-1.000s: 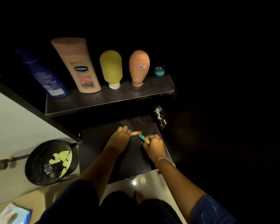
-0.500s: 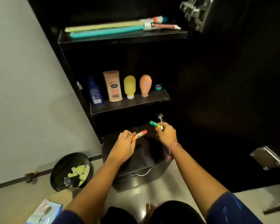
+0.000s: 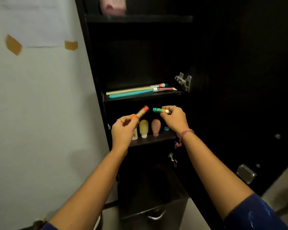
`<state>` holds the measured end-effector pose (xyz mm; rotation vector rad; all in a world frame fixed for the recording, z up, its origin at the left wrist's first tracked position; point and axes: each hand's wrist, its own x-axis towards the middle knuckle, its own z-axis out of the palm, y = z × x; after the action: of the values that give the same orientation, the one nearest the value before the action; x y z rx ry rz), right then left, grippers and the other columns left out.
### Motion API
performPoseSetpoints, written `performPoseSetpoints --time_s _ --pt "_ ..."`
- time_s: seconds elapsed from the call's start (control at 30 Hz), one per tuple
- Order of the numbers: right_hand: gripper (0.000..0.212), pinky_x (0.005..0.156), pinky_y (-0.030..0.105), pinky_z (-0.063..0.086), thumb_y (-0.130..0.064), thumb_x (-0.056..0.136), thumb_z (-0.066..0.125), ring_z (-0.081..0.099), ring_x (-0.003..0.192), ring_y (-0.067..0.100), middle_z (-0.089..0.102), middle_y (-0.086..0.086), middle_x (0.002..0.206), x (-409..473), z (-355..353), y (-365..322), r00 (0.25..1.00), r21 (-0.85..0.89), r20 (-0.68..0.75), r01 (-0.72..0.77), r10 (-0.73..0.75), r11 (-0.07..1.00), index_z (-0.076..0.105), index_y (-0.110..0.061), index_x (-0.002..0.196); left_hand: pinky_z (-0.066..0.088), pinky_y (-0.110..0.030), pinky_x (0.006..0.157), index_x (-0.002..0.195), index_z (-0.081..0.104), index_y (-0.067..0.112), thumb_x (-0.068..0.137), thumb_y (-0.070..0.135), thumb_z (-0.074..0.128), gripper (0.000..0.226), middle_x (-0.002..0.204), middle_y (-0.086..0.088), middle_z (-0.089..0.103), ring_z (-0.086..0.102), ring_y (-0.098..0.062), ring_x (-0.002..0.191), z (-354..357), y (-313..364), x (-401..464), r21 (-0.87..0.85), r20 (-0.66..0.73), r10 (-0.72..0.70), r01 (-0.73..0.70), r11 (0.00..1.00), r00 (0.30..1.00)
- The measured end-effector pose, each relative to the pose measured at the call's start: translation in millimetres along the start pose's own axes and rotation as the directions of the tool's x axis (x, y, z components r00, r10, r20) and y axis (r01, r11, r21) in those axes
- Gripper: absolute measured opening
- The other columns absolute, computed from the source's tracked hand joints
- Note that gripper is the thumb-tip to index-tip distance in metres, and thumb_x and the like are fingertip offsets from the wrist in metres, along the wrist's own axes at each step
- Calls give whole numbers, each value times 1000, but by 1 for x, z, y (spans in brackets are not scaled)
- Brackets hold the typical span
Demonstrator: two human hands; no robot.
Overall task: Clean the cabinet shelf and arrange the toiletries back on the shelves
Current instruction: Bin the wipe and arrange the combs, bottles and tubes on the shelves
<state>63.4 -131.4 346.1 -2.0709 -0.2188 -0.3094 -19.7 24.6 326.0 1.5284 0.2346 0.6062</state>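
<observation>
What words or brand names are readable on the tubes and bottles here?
None can be read.
Orange stick in left hand: print blurred.
Green stick in right hand: print blurred.
Toothpaste tube: red print too small.
Peach bottle: label too dim.

Shiny metal hinge (image 3: 183, 81) gleams beside the matt dark shelf (image 3: 141, 97); below it, glossy plastic yellow bottle (image 3: 143, 128)

Orange stick (image 3: 142, 112), green stick (image 3: 160, 110) — yellow bottle (image 3: 143, 128), black cabinet (image 3: 140, 55)

Left hand (image 3: 123, 128) pinches orange tube (image 3: 142, 112); right hand (image 3: 173, 118) pinches green tube (image 3: 160, 110).
</observation>
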Motion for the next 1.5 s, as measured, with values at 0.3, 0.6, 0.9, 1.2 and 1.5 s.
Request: performPoseSetpoints --time_s 0.3,0.6,0.9,1.2,1.5 --pt "31 84 22 52 -14 83 68 62 95 8 65 -3 103 79 -62 -106 955 209 -66 297 -290 932 65 -16 114 58 -27 82 123 48 -3 86 -1 56 38 103 -19 69 70 -21 97 38 126 54 -745 215 -19 176 643 976" --pt "34 89 24 54 -7 81 70 65 96 9 66 -1 104 148 -111 -178 854 342 -160 519 -496 783 64 -8 115 54 -21 83 102 61 13 86 6 57 18 104 -8 66 63 -17 105 80 233 133 -262 116 343 -305 916 932" --pt "33 97 21 45 -12 81 71 59 104 8 64 -3 110 216 -110 -206 862 126 -107 507 -496 853 66 -12 114 46 -24 90 110 64 9 77 19 67 35 106 -3 69 62 -16 102 100 260 197 527 -21 500 -415 741 866" --pt "36 96 27 44 -18 85 66 56 114 22 62 9 121 250 -99 -220 886 -270 71 460 -459 846 62 -9 120 45 -39 94 143 17 8 86 9 57 70 128 -18 47 51 -32 116 113 270 209 764 71 387 -300 571 919" --pt "36 93 29 46 -20 88 62 57 110 22 61 9 122 261 -99 -226 915 -379 210 401 -345 834 60 -7 122 46 -40 93 147 13 20 87 8 56 74 130 -16 46 51 -27 114 116 274 218 795 147 338 -314 518 930"
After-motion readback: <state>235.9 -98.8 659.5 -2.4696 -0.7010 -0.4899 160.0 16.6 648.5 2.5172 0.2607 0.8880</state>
